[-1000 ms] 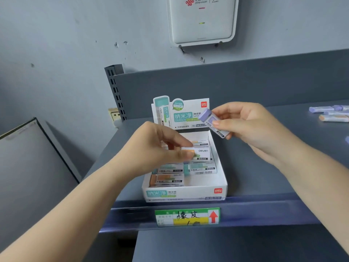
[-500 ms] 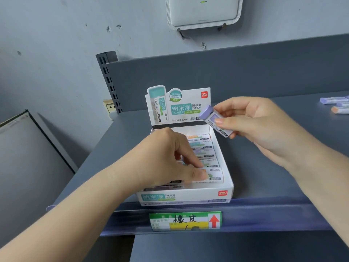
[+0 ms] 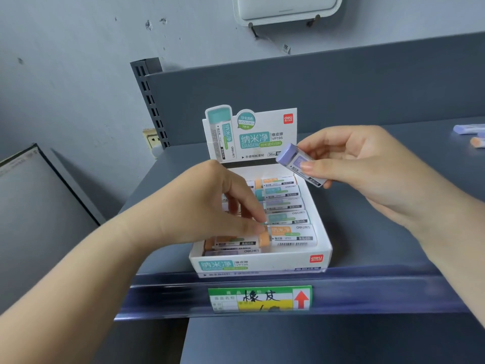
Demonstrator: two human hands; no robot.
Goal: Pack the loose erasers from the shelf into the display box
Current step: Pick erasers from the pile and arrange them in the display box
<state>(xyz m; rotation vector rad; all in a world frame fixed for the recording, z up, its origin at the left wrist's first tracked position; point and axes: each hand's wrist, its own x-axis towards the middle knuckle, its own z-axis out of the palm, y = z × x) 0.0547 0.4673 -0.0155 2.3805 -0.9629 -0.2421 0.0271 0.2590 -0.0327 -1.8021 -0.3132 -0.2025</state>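
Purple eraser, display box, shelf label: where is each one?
purple eraser [image 3: 288,155], head view, purple end.
display box [image 3: 262,264], head view, front wall.
shelf label [image 3: 259,298], head view, handwritten middle.

A white router box [image 3: 287,7] hangs on the grey wall, a wall socket [image 3: 151,139] sits beside the slotted upright [image 3: 151,101], and a green-and-yellow price label [image 3: 259,298] fronts the rail.

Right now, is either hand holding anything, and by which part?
The right hand pinches a purple eraser by its white sleeve, the purple end sticking out. The left hand reaches into the display box; whether it grips anything cannot be told.
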